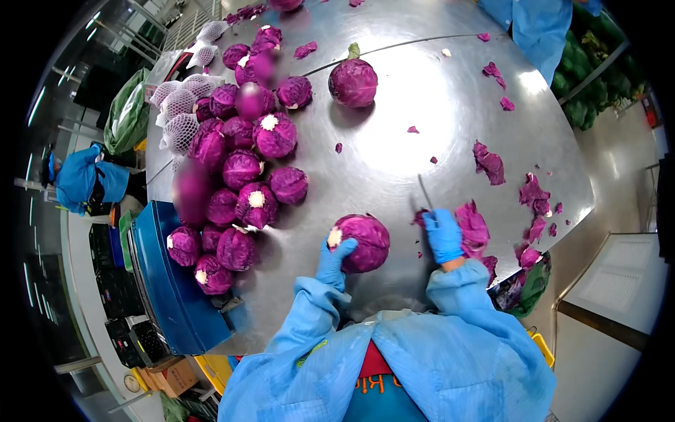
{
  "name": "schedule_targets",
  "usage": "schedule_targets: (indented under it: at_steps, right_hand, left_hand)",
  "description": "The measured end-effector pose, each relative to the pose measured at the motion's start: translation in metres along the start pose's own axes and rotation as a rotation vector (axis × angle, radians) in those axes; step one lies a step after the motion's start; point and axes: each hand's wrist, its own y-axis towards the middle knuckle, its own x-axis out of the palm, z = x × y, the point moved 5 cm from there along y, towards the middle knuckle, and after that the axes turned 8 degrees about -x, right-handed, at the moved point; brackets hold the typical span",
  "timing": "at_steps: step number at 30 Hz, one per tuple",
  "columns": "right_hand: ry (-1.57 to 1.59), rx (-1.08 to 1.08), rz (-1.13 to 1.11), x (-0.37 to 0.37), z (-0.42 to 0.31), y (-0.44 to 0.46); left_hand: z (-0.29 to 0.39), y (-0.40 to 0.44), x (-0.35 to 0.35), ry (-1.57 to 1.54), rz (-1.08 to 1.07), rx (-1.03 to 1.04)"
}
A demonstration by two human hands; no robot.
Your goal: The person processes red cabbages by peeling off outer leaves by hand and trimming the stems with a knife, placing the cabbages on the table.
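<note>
A red cabbage [367, 243] with a pale cut stem end is gripped by my left hand [332, 265], which wears a blue glove, thumb over its left side. My right hand [443, 237], also gloved, is closed round a knife [424, 191]. The thin blade points away from me above the steel table, apart from the cabbage; the handle is hidden in my fist. A small dark leaf scrap [419, 218] shows at the left of that hand. Just right of it is a large loose purple leaf [473, 228]; whether my fingers touch it I cannot tell.
Several red cabbages [242, 169] are heaped on the left, near white foam nets [180, 133]. One cabbage [353, 83] sits alone farther back. Leaf scraps [489, 163] litter the right of the steel table [394, 158]. A blue bin [172, 281] stands at the left; a co-worker's blue sleeve [541, 32] shows top right.
</note>
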Motion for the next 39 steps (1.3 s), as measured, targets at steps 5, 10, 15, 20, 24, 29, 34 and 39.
schedule_targets:
  at_steps: [5,10,15,20,24,29,34,39]
  right_hand:
    - [-0.223,0.025,0.098,-0.068,0.052,-0.018]
    - [0.056,-0.012,0.155,-0.079,-0.015,-0.010]
    - [0.853,0.016,-0.401,-0.007,-0.104,0.023]
    - [0.873,-0.357,-0.672,0.017,-0.131,0.044]
    - [0.880,-0.334,-0.734,0.006,-0.131,0.046]
    - [0.915,-0.283,-0.778,0.009,-0.117,0.035]
    - [0.907,-0.108,-0.639,0.011,-0.052,-0.002]
    - [0.211,-0.115,-0.320,-0.028,0.020,-0.025]
  left_hand:
    - [0.032,-0.029,0.022,-0.401,-0.194,-0.267]
    - [0.032,-0.027,0.017,-0.471,-0.285,-0.283]
    - [0.027,-0.039,0.004,-0.162,-0.125,-0.295]
    - [0.038,-0.045,0.001,0.198,0.045,-0.148]
    - [0.034,-0.021,-0.010,0.305,0.021,-0.011]
    - [0.036,-0.017,-0.012,0.458,0.062,0.008]
    - [0.036,-0.021,-0.015,0.270,0.034,-0.178]
    - [0.041,-0.030,-0.021,-0.153,-0.074,-0.309]
